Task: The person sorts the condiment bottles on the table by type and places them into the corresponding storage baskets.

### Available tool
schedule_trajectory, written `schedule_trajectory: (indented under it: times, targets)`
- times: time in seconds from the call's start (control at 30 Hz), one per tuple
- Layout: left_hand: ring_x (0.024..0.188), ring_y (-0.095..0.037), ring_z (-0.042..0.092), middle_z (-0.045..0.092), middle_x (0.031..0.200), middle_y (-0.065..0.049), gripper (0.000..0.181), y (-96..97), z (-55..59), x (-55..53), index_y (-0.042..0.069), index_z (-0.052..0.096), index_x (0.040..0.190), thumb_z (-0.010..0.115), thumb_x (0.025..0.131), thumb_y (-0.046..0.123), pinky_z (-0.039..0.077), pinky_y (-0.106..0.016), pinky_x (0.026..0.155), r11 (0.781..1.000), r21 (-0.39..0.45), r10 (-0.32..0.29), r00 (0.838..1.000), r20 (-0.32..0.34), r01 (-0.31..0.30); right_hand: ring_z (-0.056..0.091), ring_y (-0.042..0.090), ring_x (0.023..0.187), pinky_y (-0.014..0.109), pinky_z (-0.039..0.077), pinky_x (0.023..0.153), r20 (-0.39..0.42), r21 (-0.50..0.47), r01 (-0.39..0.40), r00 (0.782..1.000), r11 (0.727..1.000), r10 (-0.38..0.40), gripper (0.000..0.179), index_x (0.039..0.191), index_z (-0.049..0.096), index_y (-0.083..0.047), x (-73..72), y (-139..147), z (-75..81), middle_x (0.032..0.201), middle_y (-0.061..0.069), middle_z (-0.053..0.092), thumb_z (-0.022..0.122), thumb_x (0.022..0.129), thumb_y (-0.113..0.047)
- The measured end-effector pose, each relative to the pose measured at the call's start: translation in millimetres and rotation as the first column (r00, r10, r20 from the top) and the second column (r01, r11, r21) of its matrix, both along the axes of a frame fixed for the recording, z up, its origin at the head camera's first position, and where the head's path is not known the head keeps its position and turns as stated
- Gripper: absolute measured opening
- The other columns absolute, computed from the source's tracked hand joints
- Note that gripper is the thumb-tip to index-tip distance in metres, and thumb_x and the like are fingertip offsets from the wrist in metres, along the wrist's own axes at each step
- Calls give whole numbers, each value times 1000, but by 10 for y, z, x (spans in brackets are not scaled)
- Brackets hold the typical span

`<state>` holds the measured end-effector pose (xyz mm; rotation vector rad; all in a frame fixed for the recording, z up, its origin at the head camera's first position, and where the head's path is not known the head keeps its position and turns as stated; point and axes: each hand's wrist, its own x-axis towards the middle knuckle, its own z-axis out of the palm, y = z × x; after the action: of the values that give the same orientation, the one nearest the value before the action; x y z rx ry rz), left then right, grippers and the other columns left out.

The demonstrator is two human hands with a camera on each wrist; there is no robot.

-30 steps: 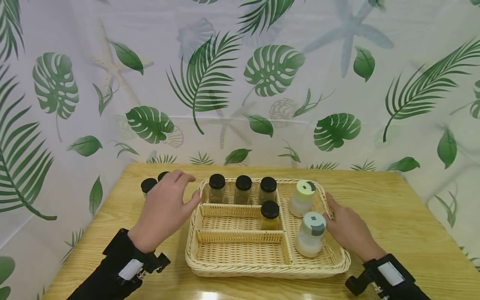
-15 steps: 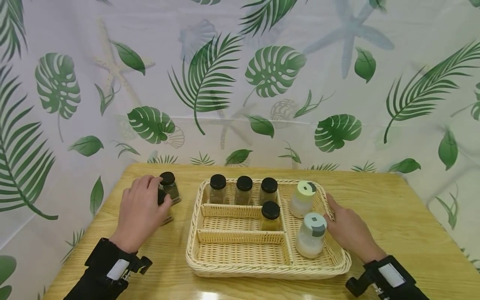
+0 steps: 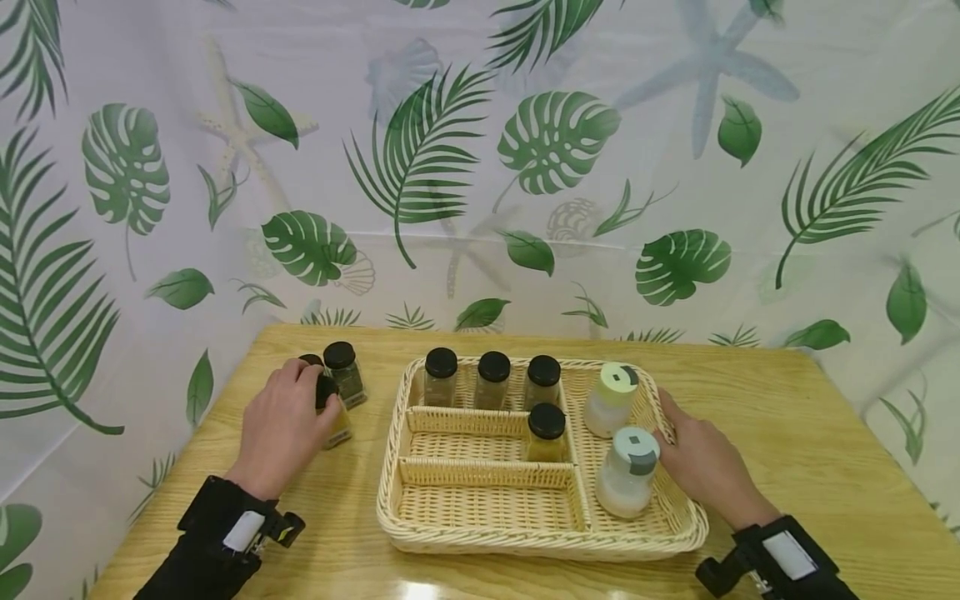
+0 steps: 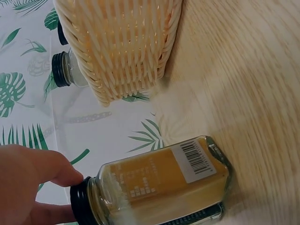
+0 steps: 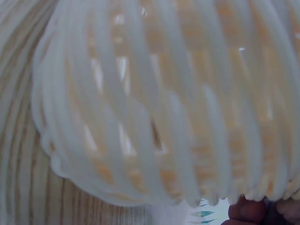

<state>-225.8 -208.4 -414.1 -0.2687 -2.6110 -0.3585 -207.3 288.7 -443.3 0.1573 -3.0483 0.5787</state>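
Note:
My left hand (image 3: 279, 425) pinches the black lid of a glass spice jar (image 4: 154, 183) filled with yellow-brown powder, left of the basket. In the left wrist view, thumb and finger sit on its lid and a barcode label shows. Beside it stands another black-lidded jar (image 3: 347, 375) with dark contents; a further black lid (image 3: 311, 359) peeks out behind the hand. My right hand (image 3: 708, 462) grips the right rim of the divided wicker basket (image 3: 525, 546). The right wrist view is mostly filled by blurred basket weave (image 5: 173, 117), with fingertips (image 5: 248, 210) at its edge.
Three black-lidded jars (image 3: 492, 381) line the basket's back compartment. One jar of yellow powder (image 3: 547, 433) stands in the middle one. The right compartment holds a yellow-lidded shaker (image 3: 611, 400) and a pale-blue-lidded shaker (image 3: 628, 473). A leaf-print cloth (image 3: 450, 167) hangs behind the wooden table (image 3: 787, 417).
My left hand has moved left from the basket's edge to the jars and taken hold of the yellow-brown one by its lid. My right hand has stayed on the basket rim.

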Motion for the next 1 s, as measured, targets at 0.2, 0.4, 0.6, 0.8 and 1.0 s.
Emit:
schedule_trajectory:
  times: [0.2, 0.4, 0.6, 0.8, 1.0]
  targets:
    - [82, -34, 54, 54, 101, -23, 36, 9, -29, -3, -10, 66, 102, 65, 82, 20, 52, -51, 55, 1000, 9, 7, 1000, 5, -7, 41, 13, 41, 29, 28, 39, -4, -3, 3, 1000, 1000, -3, 65, 150, 18, 4, -2, -4, -6, 51, 1, 43, 47, 98, -22]
    - [76, -31, 52, 52, 96, -21, 36, 17, -53, -10, -11, 65, 101, 67, 80, 19, 51, -48, 47, 1000, 8, 11, 1000, -9, -11, 41, 13, 41, 29, 28, 39, -6, -3, 5, 1000, 1000, -5, 65, 150, 18, 4, -6, -8, -3, 51, 1, 42, 47, 98, -22]
    - [78, -33, 51, 51, 96, -23, 38, 28, -66, -20, -13, 63, 103, 68, 79, 17, 53, -50, 52, 1000, 24, 6, 1000, -4, -6, 40, 12, 41, 29, 29, 39, -11, -10, 1, 1000, 1000, -1, 65, 149, 18, 4, 0, -14, 0, 51, 1, 43, 48, 98, -21]
    - [80, -35, 52, 54, 95, -26, 38, 50, -43, -15, -14, 62, 102, 69, 78, 14, 53, -50, 59, 999, 31, -15, 1000, 0, 15, 40, 12, 40, 29, 29, 38, -12, -22, 2, 1000, 1000, -2, 64, 149, 19, 4, 8, -13, 1, 51, 0, 42, 47, 97, -21]
    - [81, -36, 53, 60, 89, -25, 35, 69, -19, -16, -14, 63, 99, 69, 77, 12, 51, -50, 64, 1000, 10, -30, 1000, 3, 30, 40, 11, 39, 29, 29, 37, -12, -41, -1, 1000, 999, 0, 63, 149, 19, 4, 12, -6, 6, 49, -1, 42, 47, 98, -20]
